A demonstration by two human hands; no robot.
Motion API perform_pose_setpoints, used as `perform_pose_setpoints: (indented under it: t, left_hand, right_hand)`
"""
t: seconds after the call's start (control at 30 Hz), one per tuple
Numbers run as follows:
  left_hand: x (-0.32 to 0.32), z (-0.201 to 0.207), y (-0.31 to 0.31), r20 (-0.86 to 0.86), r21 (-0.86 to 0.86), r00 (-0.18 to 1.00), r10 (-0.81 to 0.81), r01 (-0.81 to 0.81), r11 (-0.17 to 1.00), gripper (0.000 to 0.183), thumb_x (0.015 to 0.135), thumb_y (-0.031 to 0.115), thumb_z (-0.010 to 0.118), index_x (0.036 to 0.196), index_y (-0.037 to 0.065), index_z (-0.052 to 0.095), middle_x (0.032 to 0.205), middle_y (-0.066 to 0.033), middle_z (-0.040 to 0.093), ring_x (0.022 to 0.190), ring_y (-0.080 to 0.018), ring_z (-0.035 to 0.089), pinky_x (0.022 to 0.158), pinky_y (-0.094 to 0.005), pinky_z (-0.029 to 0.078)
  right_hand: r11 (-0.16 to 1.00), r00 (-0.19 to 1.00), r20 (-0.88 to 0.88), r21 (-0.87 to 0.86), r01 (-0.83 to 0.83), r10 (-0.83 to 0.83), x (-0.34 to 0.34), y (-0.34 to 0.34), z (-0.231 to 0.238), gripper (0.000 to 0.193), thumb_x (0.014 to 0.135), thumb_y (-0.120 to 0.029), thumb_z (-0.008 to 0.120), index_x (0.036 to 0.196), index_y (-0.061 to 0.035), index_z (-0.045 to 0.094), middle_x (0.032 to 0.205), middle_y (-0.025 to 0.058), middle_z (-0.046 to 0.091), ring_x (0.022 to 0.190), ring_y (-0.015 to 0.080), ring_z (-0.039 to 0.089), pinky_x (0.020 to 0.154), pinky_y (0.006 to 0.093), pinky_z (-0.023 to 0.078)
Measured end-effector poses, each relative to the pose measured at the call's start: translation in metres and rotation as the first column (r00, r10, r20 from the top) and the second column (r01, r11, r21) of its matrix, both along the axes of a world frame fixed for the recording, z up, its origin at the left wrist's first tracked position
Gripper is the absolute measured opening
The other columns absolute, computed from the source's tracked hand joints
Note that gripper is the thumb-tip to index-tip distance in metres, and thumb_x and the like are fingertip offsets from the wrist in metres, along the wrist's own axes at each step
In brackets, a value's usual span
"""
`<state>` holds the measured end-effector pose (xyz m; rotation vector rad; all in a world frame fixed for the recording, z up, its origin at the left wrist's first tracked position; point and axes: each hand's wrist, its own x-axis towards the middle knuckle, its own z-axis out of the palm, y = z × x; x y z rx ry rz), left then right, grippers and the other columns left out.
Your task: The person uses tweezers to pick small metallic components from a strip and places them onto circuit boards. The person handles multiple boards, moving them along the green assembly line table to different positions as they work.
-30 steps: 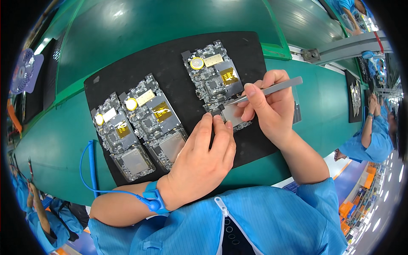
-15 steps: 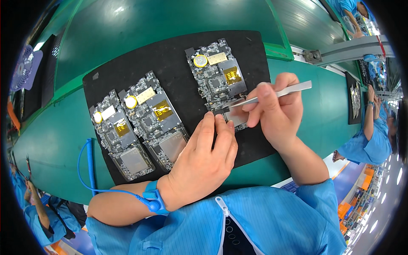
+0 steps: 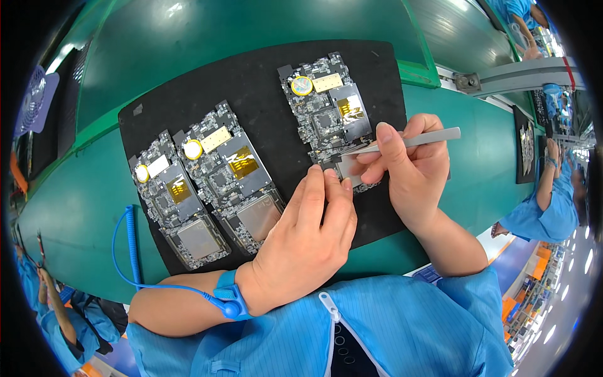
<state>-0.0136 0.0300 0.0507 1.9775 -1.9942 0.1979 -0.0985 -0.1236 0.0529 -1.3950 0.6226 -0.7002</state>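
Note:
My right hand (image 3: 414, 166) is closed around metal tweezers (image 3: 433, 135), pinched between thumb and fingers. The tips point left and reach the middle of a circuit board (image 3: 325, 119) lying at the upper right of a black mat. My left hand (image 3: 308, 229) rests with fingers stretched forward, fingertips touching the lower left part of that board near a small dark strip (image 3: 330, 162). This board carries a round yellow-rimmed cell, a gold plate and amber tape. Its lower end is partly hidden by both hands. A blue wrist strap (image 3: 231, 295) with a cord circles my left wrist.
Two similar circuit boards, one (image 3: 220, 157) nearer the middle and one (image 3: 169, 195) farther left, lie side by side on the black mat (image 3: 270, 151). A green table (image 3: 465, 176) extends around it. A purple fan (image 3: 41, 103) stands at far left; other people work at both sides.
My view has shifted slightly. Both hands stay at the same board, and the tweezer tips still point at its middle. The right fingers have moved a little around the tweezers.

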Motion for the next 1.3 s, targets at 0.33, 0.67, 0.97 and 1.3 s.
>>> perform_pose_setpoints:
  t: [0.33, 0.67, 0.97, 1.3]
  left_hand:
    - [0.000, 0.001, -0.001, 0.013, 0.008, 1.000, -0.002, 0.002, 1.000, 0.047, 0.072, 0.021, 0.068, 0.108, -0.008, 0.062, 0.110, -0.0255, 0.055, 0.107, -0.0391, 0.052, 0.086, -0.0385, 0.052]
    - [0.002, -0.001, -0.004, -0.110, -0.038, 0.994, 0.006, -0.010, 0.999, 0.045, 0.069, 0.017, 0.070, 0.104, -0.008, 0.060, 0.121, -0.0281, 0.050, 0.105, -0.0382, 0.051, 0.085, -0.0393, 0.050]
    - [0.003, 0.002, -0.003, -0.254, 0.016, 0.967, 0.028, -0.025, 1.000, 0.050, 0.066, 0.015, 0.071, 0.108, -0.009, 0.059, 0.124, -0.0311, 0.047, 0.105, -0.0394, 0.050, 0.091, -0.0419, 0.045]
    - [-0.004, 0.000, 0.001, -0.111, 0.044, 0.994, 0.023, -0.019, 0.999, 0.050, 0.070, 0.019, 0.068, 0.108, -0.012, 0.059, 0.117, -0.0290, 0.052, 0.113, -0.0429, 0.048, 0.095, -0.0426, 0.046]
  right_hand:
    - [1.000, 1.000, -0.008, -0.015, -0.020, 0.020, 0.001, -0.002, 0.000, 0.025, 0.091, -0.006, 0.060, 0.094, -0.0023, 0.035, 0.070, 0.0096, 0.060, 0.057, 0.0116, 0.065, 0.045, 0.0191, 0.052]
    - [1.000, 1.000, -0.001, 0.009, -0.025, 0.025, 0.002, -0.002, -0.002, 0.025, 0.090, -0.004, 0.060, 0.095, -0.0030, 0.035, 0.068, 0.0084, 0.061, 0.053, 0.0091, 0.063, 0.045, 0.0184, 0.051]
    - [0.736, 0.999, 0.001, -0.676, -0.040, 0.055, -0.005, -0.002, -0.016, 0.021, 0.083, -0.001, 0.069, 0.083, -0.0009, 0.048, 0.070, 0.0110, 0.065, 0.054, 0.0133, 0.065, 0.047, 0.0230, 0.051]
    - [0.664, 0.971, -0.006, -0.729, -0.167, 0.238, -0.004, -0.001, -0.008, 0.022, 0.078, 0.003, 0.071, 0.083, -0.0014, 0.051, 0.070, 0.0121, 0.067, 0.059, 0.0174, 0.068, 0.048, 0.0242, 0.052]
